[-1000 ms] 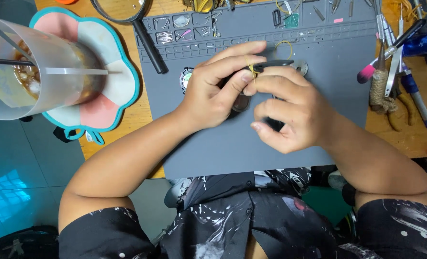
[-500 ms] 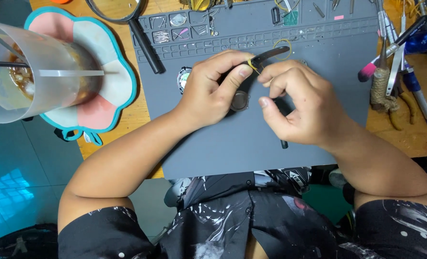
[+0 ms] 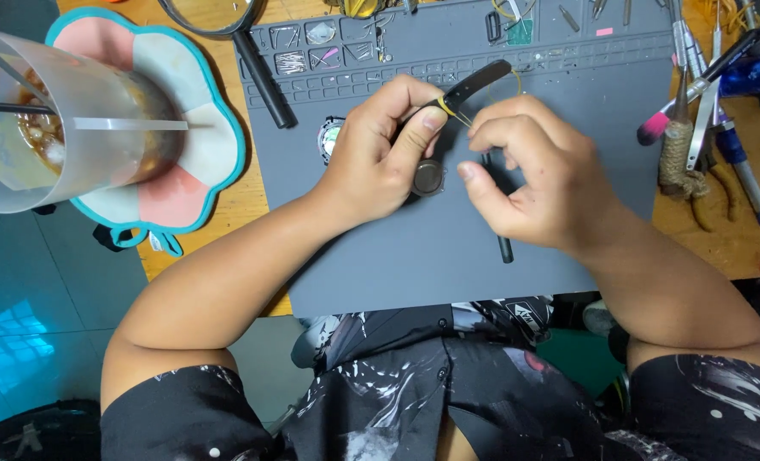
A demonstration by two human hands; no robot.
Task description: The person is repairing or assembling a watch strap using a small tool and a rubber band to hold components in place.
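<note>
A small wristwatch (image 3: 429,177) with a round dark case and a black strap is held above the grey work mat (image 3: 380,248) on the wooden bench (image 3: 243,201). The case hangs just below the left hand (image 3: 380,158), whose fingers are clamped on the strap, the thumb pressing it near a thin yellow band; the strap's free end juts up and to the right past the fingertips. The right hand (image 3: 538,175) is just beside it, its fingers curled together around a slim black tool (image 3: 504,248), whose lower end shows below the palm. Another round watch part (image 3: 330,139) lies on the mat left of the left hand. A clear cup (image 3: 64,119) of iced drink stands on a flower-shaped coaster (image 3: 200,183) at far left.
</note>
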